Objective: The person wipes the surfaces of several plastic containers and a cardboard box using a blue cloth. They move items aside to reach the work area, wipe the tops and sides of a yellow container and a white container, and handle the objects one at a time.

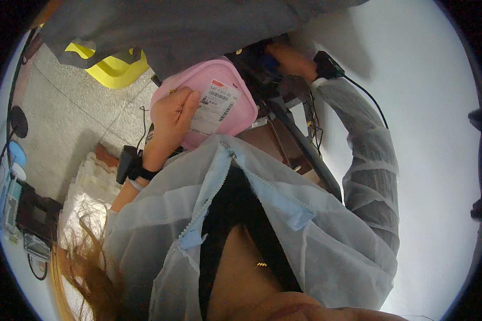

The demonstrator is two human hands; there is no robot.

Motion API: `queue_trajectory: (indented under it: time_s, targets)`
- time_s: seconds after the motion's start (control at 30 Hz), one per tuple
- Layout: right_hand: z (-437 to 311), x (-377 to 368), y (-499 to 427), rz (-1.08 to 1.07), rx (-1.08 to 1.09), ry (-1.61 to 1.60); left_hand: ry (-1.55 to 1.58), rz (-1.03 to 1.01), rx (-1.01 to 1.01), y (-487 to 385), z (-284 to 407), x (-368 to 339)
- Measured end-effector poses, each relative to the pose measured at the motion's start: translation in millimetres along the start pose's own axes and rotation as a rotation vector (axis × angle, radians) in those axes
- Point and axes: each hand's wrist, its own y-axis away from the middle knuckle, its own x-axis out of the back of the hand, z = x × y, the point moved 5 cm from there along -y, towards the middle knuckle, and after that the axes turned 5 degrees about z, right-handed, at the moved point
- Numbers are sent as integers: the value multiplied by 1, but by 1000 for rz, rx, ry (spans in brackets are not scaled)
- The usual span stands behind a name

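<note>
My left hand (pixel 174 116) is closed over the near left part of a pink plastic lid or box (pixel 235 104), with the thumb lying across it. A white printed label (pixel 217 106) is stuck to the pink surface beside my thumb. Whether there is a container body under the pink top cannot be told. My right hand (pixel 293 62) reaches into a dark, cluttered spot beyond the pink thing; it is blurred and its fingers are lost in shadow. A black strap with a cable is on each wrist. A large dark grey cloth (pixel 176 28) hangs across the far side.
A yellow curved object (pixel 120 72) lies partly under the cloth, over the tiled floor (pixel 76 88). A dark bar (pixel 301 140) slants beside brown boxes and thin cables. A white wall or panel (pixel 429 140) stands at right. A stacked pale item (pixel 90 184) is at left.
</note>
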Motion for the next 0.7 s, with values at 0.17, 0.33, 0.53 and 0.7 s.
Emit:
queue_trajectory:
  time_s: [0.17, 0.33, 0.53, 0.7]
  targets:
    - [-3, -14, 2, 12, -174, 64, -29, 9, -34, 0, -1, -2]
    - [4, -28, 14, -63, -229, -45, -39, -9, -32, 0, -1, -2]
    - [33, 19, 33, 275, -600, -318, -17, 10, -61, 0, 2, -2]
    - [-27, 29, 1, 202, -196, 26, -1, -24, 29, 1, -1, -4]
